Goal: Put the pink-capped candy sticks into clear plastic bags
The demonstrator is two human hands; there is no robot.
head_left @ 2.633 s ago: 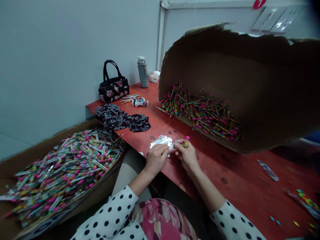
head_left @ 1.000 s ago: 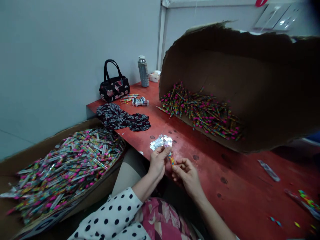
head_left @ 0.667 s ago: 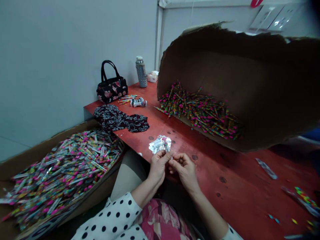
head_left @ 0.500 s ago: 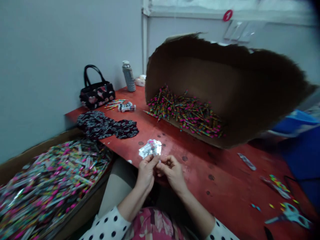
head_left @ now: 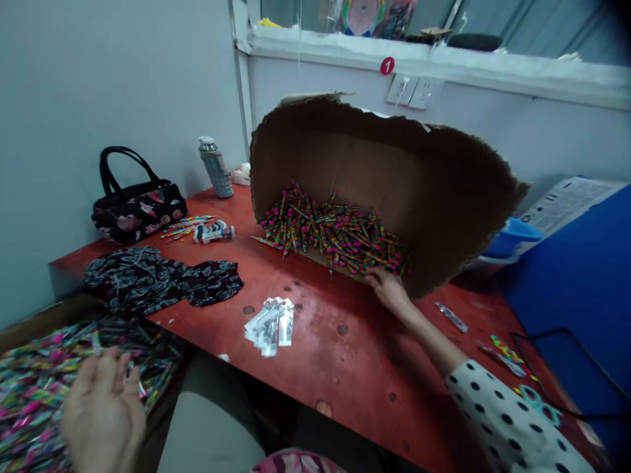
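My left hand (head_left: 103, 407), blurred by motion, hangs over a cardboard box (head_left: 49, 315) of clear-wrapped, bright-coloured sticks with pink ends. Its fingers are spread and nothing shows in them. At the lower lip of a large torn cardboard box (head_left: 419, 151) lying on its side, my right hand (head_left: 389, 292) reaches its fingertips to a heap of colourful pencils (head_left: 325, 230) with pink ends. Those fingers are stretched out; no held pencil can be made out. A fan of shiny clear plastic sleeves (head_left: 269, 325) lies on the red table (head_left: 340, 355) between my hands.
Dark patterned cloth (head_left: 162, 279), a floral handbag (head_left: 140, 210), a flask (head_left: 215, 167) and a small bottle (head_left: 213, 231) stand or lie at the left. Scissors (head_left: 539, 404), a wrapped piece (head_left: 451, 317) and a black cable (head_left: 547, 335) are at the right, beside a blue panel (head_left: 576, 289).
My hands were together over the sleeves and have parted. The left moved left over the box of wrapped sticks; the right moved forward and right to the pencils. The view has shifted.
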